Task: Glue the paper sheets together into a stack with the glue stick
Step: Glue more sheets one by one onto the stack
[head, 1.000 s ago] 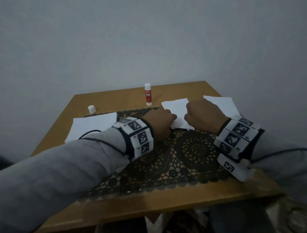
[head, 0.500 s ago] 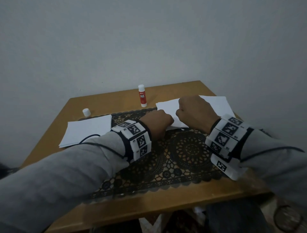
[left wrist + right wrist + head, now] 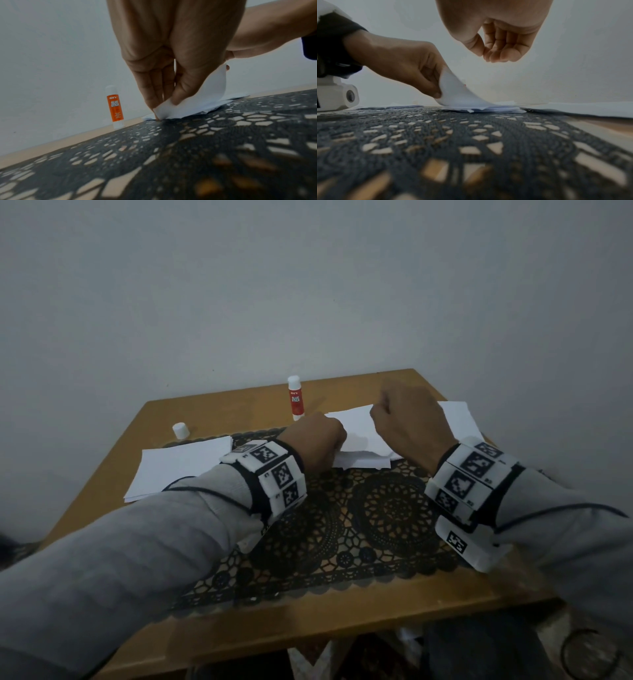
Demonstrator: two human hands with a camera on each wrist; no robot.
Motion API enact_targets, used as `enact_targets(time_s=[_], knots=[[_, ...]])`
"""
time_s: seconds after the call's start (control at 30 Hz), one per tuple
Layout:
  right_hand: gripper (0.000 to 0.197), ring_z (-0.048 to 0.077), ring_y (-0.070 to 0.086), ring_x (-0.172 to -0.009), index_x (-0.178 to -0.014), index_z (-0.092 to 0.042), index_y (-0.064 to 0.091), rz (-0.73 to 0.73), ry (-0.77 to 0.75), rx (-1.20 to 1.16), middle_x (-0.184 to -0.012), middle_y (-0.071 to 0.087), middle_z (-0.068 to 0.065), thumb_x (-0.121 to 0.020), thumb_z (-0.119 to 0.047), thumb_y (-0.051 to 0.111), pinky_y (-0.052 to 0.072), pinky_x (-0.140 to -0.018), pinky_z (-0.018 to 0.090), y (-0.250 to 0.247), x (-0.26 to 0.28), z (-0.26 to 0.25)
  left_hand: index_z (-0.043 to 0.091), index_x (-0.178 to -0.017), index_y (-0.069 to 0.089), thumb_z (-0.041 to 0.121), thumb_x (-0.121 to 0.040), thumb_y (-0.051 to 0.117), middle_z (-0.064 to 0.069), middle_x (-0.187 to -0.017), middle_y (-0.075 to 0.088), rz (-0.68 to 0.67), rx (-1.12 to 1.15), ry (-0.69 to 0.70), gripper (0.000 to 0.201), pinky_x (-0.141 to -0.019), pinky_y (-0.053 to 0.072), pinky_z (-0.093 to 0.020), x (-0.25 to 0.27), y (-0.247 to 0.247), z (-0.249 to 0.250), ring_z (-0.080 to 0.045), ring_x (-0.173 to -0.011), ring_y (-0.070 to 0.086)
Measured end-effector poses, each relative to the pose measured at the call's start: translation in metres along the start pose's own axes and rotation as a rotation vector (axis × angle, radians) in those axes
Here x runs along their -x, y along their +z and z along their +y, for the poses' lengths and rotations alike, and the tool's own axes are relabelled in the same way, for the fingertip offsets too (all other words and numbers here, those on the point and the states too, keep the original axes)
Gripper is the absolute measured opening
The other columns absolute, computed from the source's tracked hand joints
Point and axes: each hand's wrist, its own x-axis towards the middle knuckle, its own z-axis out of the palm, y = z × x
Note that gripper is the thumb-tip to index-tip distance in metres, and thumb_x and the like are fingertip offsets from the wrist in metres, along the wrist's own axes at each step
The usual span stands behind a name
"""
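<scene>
The step in hand looks like lifting a sheet at the middle stack so glue can go on, or seating a sheet just laid there; which of the two cannot be told. The left hand (image 3: 171,67) pinches the near-left corner of the top sheet (image 3: 202,97) between thumb and fingertips, curling it up off the middle stack of paper (image 3: 496,108), which lies on the far edge of the black lace mat (image 3: 359,525). The right hand (image 3: 498,40) hangs above that stack, just right of the left hand, fingers loosely curled with nothing in them.

The glue stick (image 3: 296,400) stands upright on the counter (image 3: 239,642), behind the mat and just left of the stack, its white tip bare. Its cap (image 3: 180,430) sits apart on the counter, beyond the mat's far-left corner.

My judgement is that the next move calls for the free right hand to reach left across the stack for the glue stick while the left keeps the corner raised, then to rub glue under the lifted sheet and press it flat with edges aligned. The stack's edges already look uneven in the right wrist view, so squaring them matters.

Counted: one glue stick, one cap, one mat. Paper lies in three places: the middle stack, a left pile (image 3: 181,467) over the mat's left end, and a right sheet (image 3: 459,416) past the stack. Sheets per pile cannot be counted.
</scene>
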Motion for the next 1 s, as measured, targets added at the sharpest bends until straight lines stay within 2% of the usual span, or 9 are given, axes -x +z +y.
enact_targets(time_s=[0.07, 0.13, 0.23, 0.4, 0.6, 0.73, 0.83, 0.93, 1.0], knots=[[0.02, 0.026, 0.05, -0.064, -0.076, -0.004, 0.049, 0.021, -0.013, -0.017, -0.068, 0.053, 0.009, -0.09, -0.017, 0.047, 0.035, -0.054, 0.035, 0.0, -0.001, 0.0, 0.012, -0.086, 0.06, 0.008, -0.089, 0.056, -0.006, -0.092, 0.064, 0.052, 0.005, -0.022, 0.007, -0.072, 0.043, -0.026, 0.009, -0.003, -0.005, -0.018, -0.082, 0.056], [0.02, 0.027, 0.05, -0.064, -0.074, -0.005, 0.048, 0.016, -0.025, -0.017, -0.066, 0.053, 0.009, -0.09, -0.017, 0.047, 0.034, -0.053, 0.034, 0.001, -0.001, 0.001, 0.017, -0.081, 0.052, 0.008, -0.088, 0.058, -0.003, -0.091, 0.062, 0.125, 0.029, -0.055, 0.013, -0.073, 0.044, -0.027, 0.024, -0.006, -0.015, -0.02, -0.084, 0.057], [0.02, 0.024, 0.048, -0.061, -0.072, -0.006, 0.047, -0.009, -0.037, -0.027, -0.064, 0.051, 0.006, -0.089, -0.015, 0.049, 0.032, -0.051, 0.031, 0.001, 0.001, 0.0, 0.017, -0.08, 0.053, 0.002, -0.082, 0.059, -0.003, -0.088, 0.063, 0.168, 0.066, -0.071, 0.016, -0.069, 0.04, -0.027, 0.053, -0.01, -0.036, -0.021, -0.082, 0.056], [0.019, 0.03, 0.056, -0.068, -0.072, -0.004, 0.052, -0.084, -0.057, -0.025, -0.069, 0.059, 0.011, -0.087, -0.015, 0.052, 0.046, -0.059, 0.039, 0.0, 0.003, -0.002, 0.016, -0.08, 0.059, -0.005, -0.076, 0.06, 0.005, -0.089, 0.062, 0.037, 0.055, -0.034, 0.022, -0.073, 0.043, -0.024, 0.106, -0.005, -0.071, -0.015, -0.084, 0.056], [0.017, 0.025, 0.056, -0.068, -0.073, -0.008, 0.054, -0.156, -0.096, 0.03, -0.069, 0.06, 0.007, -0.087, -0.016, 0.054, 0.05, -0.063, 0.041, 0.005, 0.006, -0.005, 0.015, -0.087, 0.061, -0.006, -0.077, 0.053, 0.006, -0.099, 0.061, -0.097, 0.024, -0.038, 0.025, -0.074, 0.036, -0.016, 0.133, 0.007, -0.086, -0.014, -0.093, 0.054], [0.016, 0.021, 0.055, -0.067, -0.071, -0.01, 0.057, -0.276, -0.15, -0.013, -0.067, 0.059, 0.0, -0.087, -0.016, 0.057, 0.046, -0.061, 0.036, 0.011, 0.003, -0.009, 0.026, -0.105, 0.063, -0.006, -0.076, 0.051, 0.01, -0.118, 0.059, -0.136, 0.003, -0.045, 0.044, -0.088, 0.038, -0.018, 0.138, 0.011, -0.089, -0.013, -0.109, 0.054], [0.016, 0.013, 0.05, -0.066, -0.069, -0.011, 0.058, -0.333, -0.143, -0.062, -0.067, 0.055, -0.008, -0.085, -0.013, 0.062, 0.037, -0.058, 0.024, 0.015, -0.014, -0.026, 0.031, -0.109, 0.063, -0.005, -0.074, 0.05, 0.012, -0.122, 0.059, -0.155, 0.004, -0.045, 0.052, -0.096, 0.042, -0.026, 0.137, 0.007, -0.091, -0.013, -0.111, 0.054], [0.011, 0.011, 0.055, -0.062, -0.08, -0.004, 0.064, -0.355, -0.08, -0.134, -0.075, 0.064, 0.003, -0.086, -0.014, 0.063, 0.043, -0.056, 0.023, 0.027, -0.039, -0.047, 0.031, -0.11, 0.066, 0.005, -0.081, 0.052, 0.011, -0.121, 0.062, -0.157, 0.008, -0.053, 0.041, -0.097, 0.045, -0.031, 0.137, 0.006, -0.088, -0.012, -0.109, 0.056], [0.017, 0.021, 0.063, -0.066, -0.089, 0.001, 0.066, -0.4, 0.006, -0.192, -0.082, 0.069, 0.012, -0.084, -0.015, 0.066, 0.05, -0.058, 0.029, 0.04, -0.056, -0.059, 0.028, -0.11, 0.068, 0.013, -0.084, 0.055, 0.01, -0.118, 0.065, -0.141, 0.018, -0.034, 0.033, -0.094, 0.047, -0.029, 0.137, 0.005, -0.085, -0.012, -0.104, 0.059]])
